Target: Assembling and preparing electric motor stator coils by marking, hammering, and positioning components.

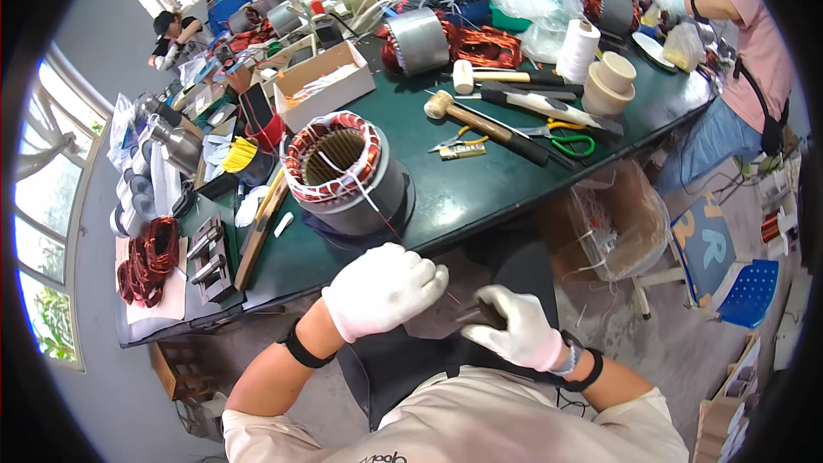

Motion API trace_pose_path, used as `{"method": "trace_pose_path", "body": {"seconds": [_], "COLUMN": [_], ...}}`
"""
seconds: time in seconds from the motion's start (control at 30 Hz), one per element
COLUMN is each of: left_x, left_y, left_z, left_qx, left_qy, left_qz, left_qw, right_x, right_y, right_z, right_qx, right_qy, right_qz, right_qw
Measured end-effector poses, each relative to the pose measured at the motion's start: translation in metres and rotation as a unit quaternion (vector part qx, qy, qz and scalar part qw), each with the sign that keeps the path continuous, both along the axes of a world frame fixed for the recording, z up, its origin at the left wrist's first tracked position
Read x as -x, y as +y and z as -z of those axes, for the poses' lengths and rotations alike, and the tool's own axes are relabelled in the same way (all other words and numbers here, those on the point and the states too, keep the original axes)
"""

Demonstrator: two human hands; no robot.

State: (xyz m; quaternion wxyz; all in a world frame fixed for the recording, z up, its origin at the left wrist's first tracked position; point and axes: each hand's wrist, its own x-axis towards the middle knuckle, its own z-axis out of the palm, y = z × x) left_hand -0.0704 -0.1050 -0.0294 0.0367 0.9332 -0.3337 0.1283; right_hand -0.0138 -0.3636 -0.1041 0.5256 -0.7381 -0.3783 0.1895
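A grey motor stator (356, 189) stands upright on the green bench, its copper windings (300, 150) laced with white cord. From its rim a thin reddish wire runs down toward my left hand (386, 290), which is in a white glove. The fingers of that hand are closed, and a fine wire end (453, 297) shows just beside them. My right hand (519, 330), also gloved, grips a small dark hand tool (490, 315); motion blurs its metal end, so its kind is unclear. Both hands are in front of the bench edge, above my lap, a short gap apart.
Mallets (484, 124), scissors (570, 141), a white thread cone (578, 51) and another stator (418, 41) lie right of and behind the near stator. At left are copper coils (147, 261) and a wooden bar (261, 231). A carton (613, 223) stands below; coworkers are beyond.
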Motion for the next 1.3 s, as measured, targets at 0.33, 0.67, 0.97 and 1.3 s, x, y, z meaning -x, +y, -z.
{"method": "trace_pose_path", "body": {"seconds": [0.33, 0.67, 0.97, 1.3], "left_x": [0.000, 0.000, -0.002, -0.002], "left_y": [0.001, 0.001, 0.002, 0.001], "left_z": [0.002, 0.004, 0.002, 0.008], "left_qx": [0.005, 0.020, 0.000, -0.001], "left_qy": [-0.003, 0.019, 0.031, 0.039], "left_qz": [-0.003, -0.002, -0.015, -0.026], "left_qw": [1.000, 1.000, 0.999, 0.999], "right_x": [-0.002, -0.007, -0.001, -0.007], "right_y": [0.009, 0.017, 0.019, 0.032], "right_z": [-0.003, -0.011, -0.006, 0.005], "right_qx": [0.002, -0.081, -0.021, -0.023], "right_qy": [0.025, 0.463, -0.031, -0.367], "right_qz": [-0.020, -0.106, 0.018, 0.075], "right_qw": [0.999, 0.876, 0.999, 0.927]}}
